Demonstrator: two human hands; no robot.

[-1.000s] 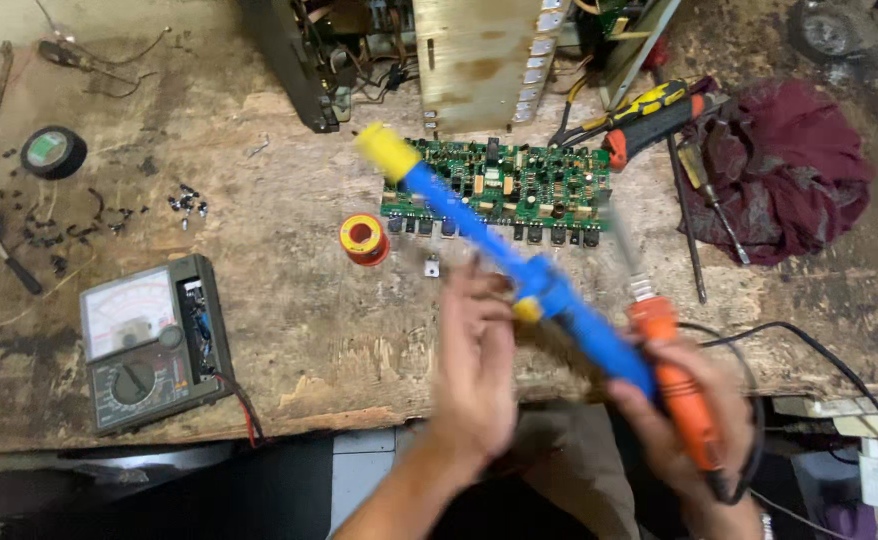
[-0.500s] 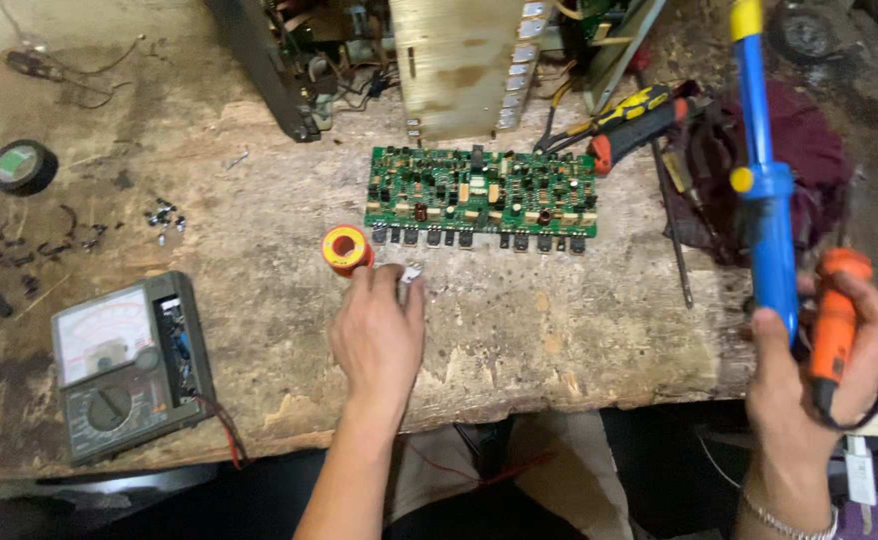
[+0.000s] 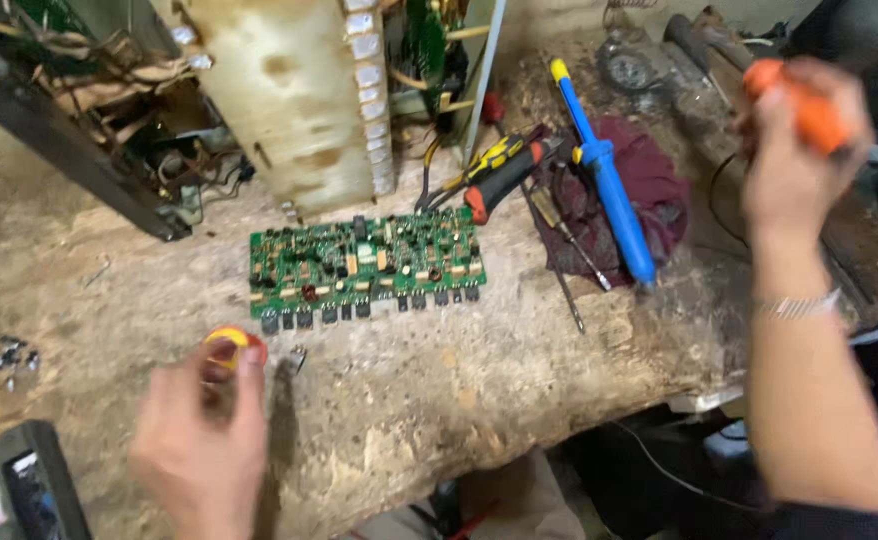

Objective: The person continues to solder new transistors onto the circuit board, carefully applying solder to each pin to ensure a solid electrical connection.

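A small yellow-and-red solder spool (image 3: 231, 347) at lower left of the frame is pinched by the curled fingers of the left hand (image 3: 202, 440). An orange-handled tool (image 3: 807, 103) is gripped in the closed right hand (image 3: 794, 160), upper right (blurred). Between them, a green circuit board (image 3: 364, 265) and a blue desoldering pump (image 3: 607, 180) are laid on the worn bench (image 3: 519, 370).

Electronics repair workshop. Evidence: worn, stained wooden workbench (image 3: 519, 380); bare green circuit board (image 3: 364, 265) lying flat on it; blue desoldering pump (image 3: 607, 185) on a dark red rag (image 3: 659, 190); screwdrivers (image 3: 504, 170) beside it; opened equipment chassis (image 3: 289, 100) with exposed wiring; multimeter (image 3: 14, 490) at the bench's near edge.
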